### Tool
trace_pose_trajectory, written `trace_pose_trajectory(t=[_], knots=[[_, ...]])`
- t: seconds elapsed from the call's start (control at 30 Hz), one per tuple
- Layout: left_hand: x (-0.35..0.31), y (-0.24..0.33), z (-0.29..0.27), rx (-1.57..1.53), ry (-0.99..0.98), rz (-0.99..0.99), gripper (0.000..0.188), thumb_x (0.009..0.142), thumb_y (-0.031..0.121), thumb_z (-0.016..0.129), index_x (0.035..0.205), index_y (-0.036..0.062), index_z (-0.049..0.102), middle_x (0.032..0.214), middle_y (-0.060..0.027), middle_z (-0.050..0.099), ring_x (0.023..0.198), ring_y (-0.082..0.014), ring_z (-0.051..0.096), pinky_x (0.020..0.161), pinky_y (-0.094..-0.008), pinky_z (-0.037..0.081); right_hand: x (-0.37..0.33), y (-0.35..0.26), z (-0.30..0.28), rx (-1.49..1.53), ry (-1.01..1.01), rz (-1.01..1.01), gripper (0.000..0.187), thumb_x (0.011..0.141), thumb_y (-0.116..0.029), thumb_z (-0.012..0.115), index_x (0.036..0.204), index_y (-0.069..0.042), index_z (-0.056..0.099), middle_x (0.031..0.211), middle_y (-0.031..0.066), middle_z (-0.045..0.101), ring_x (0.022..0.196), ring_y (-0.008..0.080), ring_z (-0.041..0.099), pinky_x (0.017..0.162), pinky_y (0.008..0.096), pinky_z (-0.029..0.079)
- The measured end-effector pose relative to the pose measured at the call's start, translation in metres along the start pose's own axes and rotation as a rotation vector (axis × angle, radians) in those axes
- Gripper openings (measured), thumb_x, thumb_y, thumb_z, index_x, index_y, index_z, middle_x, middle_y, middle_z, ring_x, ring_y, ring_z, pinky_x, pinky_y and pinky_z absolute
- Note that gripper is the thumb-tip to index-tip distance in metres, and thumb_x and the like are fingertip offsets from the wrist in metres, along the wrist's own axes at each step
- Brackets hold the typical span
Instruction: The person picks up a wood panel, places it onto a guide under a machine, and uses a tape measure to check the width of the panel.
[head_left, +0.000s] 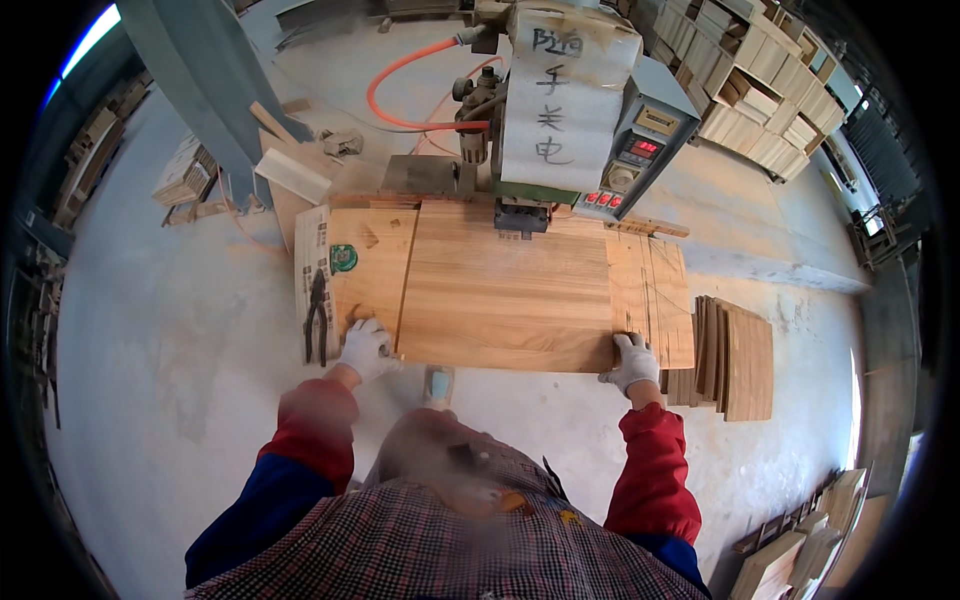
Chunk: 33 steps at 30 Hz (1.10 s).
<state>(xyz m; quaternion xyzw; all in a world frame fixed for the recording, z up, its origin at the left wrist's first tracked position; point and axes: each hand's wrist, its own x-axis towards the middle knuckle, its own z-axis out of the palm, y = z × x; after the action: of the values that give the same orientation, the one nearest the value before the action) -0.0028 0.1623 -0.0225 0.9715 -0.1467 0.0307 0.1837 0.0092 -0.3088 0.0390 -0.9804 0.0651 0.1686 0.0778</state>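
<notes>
A wide wooden panel (505,290) lies flat on the wooden worktable (655,260), its far edge under the black head (522,214) of a machine. My left hand (368,350), in a white glove, has its fingers curled at the panel's near left corner. My right hand (633,362), gloved too, grips the near right corner, thumb side against the edge. Part of the fingers of both hands is hidden. Left of the panel, pliers (317,318) with dark handles and a green round object (343,258) lie on the table.
A control box (640,140) with a red display and red switches stands beside the machine, and an orange hose (375,95) loops left. Thin boards are stacked (745,360) right of the table. A pedal-like object (438,385) sits below the table's front edge. Wooden drawers (760,100) are piled far right.
</notes>
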Motion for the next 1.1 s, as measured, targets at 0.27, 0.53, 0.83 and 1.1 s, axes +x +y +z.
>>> trace_pose_trajectory(t=[0.27,0.53,0.83,1.1], knots=[[-0.030,0.065,0.038,0.051,0.087,-0.387,0.040,0.066,0.025,0.064,0.099,0.0076,0.049,0.097,-0.0136,0.051,0.093,-0.0325,0.048,0.077,-0.0426,0.039,-0.004,0.012,0.041,0.039,0.124,0.011,0.066,0.063,-0.018,0.069,0.123,-0.008,0.043,0.126,0.0126,0.040,0.115,0.0326,0.038,0.094,0.0381,0.038],[-0.024,0.124,0.068,-0.068,-0.135,-0.163,0.042,0.072,0.023,0.057,0.108,0.0022,0.046,0.103,-0.0185,0.051,0.095,-0.0346,0.050,0.081,-0.0430,0.041,-0.024,0.114,0.096,0.394,0.292,0.321,0.050,0.068,-0.001,0.051,0.118,-0.004,0.046,0.115,0.0187,0.048,0.107,0.0332,0.047,0.090,0.0369,0.040],[0.054,0.043,-0.012,-0.181,0.217,-0.071,0.025,0.074,0.021,0.056,0.096,0.0115,0.057,0.095,-0.0109,0.055,0.090,-0.0310,0.051,0.078,-0.0422,0.042,-0.084,0.108,0.101,0.694,0.650,0.642,0.059,0.079,-0.008,0.045,0.135,-0.007,0.026,0.139,0.0160,0.028,0.127,0.0251,0.030,0.101,0.0321,0.027],[0.107,-0.096,-0.040,0.566,0.097,-0.372,0.054,0.071,0.040,0.062,0.116,0.0147,0.047,0.111,-0.0093,0.051,0.107,-0.0268,0.045,0.095,-0.0498,0.023,-0.109,0.056,0.167,0.917,0.660,0.394,0.051,0.080,-0.003,0.044,0.130,-0.002,0.035,0.126,0.0138,0.042,0.103,0.0205,0.045,0.088,0.0309,0.037]])
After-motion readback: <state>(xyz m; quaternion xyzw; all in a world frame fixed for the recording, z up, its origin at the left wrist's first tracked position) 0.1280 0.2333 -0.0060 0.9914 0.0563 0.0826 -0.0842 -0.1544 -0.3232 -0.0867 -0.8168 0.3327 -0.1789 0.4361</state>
